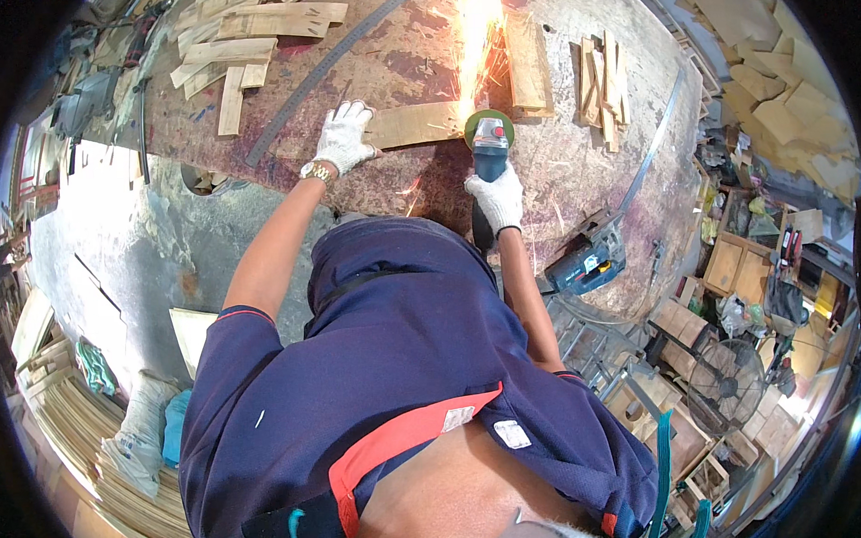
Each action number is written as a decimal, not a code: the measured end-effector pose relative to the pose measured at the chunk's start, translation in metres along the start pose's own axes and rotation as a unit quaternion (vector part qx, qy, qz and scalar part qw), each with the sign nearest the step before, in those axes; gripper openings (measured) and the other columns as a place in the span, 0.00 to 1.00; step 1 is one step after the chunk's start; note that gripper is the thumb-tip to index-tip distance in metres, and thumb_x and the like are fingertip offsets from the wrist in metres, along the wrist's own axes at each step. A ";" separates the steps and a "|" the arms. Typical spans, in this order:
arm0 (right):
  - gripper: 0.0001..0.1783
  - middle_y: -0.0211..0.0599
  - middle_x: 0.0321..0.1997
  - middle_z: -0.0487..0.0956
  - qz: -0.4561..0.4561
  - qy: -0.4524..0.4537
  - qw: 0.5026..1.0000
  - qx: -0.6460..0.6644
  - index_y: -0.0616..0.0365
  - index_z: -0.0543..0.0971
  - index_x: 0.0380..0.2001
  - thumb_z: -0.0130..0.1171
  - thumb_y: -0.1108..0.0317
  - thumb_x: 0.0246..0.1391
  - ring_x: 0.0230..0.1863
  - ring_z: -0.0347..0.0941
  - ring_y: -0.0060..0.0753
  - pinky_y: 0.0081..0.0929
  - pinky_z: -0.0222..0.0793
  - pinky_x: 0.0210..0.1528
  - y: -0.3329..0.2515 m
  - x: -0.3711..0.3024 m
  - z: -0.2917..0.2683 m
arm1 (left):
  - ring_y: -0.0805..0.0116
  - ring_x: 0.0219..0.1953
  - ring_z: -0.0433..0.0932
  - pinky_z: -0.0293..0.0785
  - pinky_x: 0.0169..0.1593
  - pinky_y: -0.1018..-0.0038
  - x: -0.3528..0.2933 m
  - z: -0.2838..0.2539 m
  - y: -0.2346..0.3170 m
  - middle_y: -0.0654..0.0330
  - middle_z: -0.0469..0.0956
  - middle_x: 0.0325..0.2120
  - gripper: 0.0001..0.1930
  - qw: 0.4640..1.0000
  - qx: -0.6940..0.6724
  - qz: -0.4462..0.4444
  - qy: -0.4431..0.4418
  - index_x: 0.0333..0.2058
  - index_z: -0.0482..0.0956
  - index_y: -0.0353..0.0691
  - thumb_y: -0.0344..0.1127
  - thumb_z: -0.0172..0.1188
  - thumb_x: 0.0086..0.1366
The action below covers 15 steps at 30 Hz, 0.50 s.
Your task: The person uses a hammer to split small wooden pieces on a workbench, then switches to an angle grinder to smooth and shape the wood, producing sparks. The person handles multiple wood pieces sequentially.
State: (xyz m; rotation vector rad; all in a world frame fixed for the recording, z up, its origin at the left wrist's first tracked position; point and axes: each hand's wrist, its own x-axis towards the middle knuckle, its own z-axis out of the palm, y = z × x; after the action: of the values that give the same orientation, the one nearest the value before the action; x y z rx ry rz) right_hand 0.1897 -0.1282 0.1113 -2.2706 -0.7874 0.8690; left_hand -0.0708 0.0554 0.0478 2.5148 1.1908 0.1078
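My right hand, in a white knit glove, is wrapped round the body of an angle grinder. The grinder's round disc meets the right end of a flat wooden strip, and bright sparks shoot away to the far side. At the strip's left end my left hand, gloved in white too, holds it down on the worktable, with the thumb at the near edge. A watch sits on my left wrist. Glare hides part of the contact spot.
A long metal ruler lies left of the strip, with wooden pieces beyond. Right of the sparks are a thick board and a stack of sticks. A blue power tool lies near right; a fan stands beyond it.
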 end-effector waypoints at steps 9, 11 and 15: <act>0.28 0.43 0.40 0.86 0.005 -0.007 1.000 -0.009 0.57 0.81 0.44 0.72 0.59 0.37 0.42 0.84 0.41 0.35 0.77 0.49 -0.002 -0.001 0.000 | 0.55 0.63 0.68 0.63 0.65 0.56 0.000 0.003 -0.002 0.56 0.73 0.54 0.41 1.000 0.004 -0.005 -0.015 0.57 0.76 0.43 0.55 0.78 0.44; 0.27 0.43 0.39 0.86 0.005 -0.004 1.000 -0.005 0.58 0.81 0.44 0.72 0.59 0.37 0.41 0.84 0.41 0.36 0.77 0.49 0.005 0.002 0.003 | 0.56 0.62 0.68 0.64 0.64 0.58 0.000 0.003 -0.002 0.57 0.73 0.54 0.42 1.000 0.009 -0.002 -0.005 0.56 0.76 0.43 0.55 0.77 0.44; 0.28 0.44 0.40 0.86 0.007 -0.001 1.000 -0.004 0.58 0.81 0.45 0.72 0.59 0.37 0.42 0.84 0.42 0.37 0.77 0.49 0.009 0.003 0.005 | 0.56 0.63 0.68 0.64 0.65 0.58 0.000 0.002 0.001 0.58 0.73 0.54 0.42 1.000 0.009 -0.010 -0.008 0.57 0.76 0.43 0.55 0.77 0.44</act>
State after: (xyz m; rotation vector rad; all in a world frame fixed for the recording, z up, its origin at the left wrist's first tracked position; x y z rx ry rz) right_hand 0.1907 -0.1305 0.1013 -2.2851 -0.7782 0.8751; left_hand -0.0697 0.0538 0.0466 2.5134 1.2156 0.0716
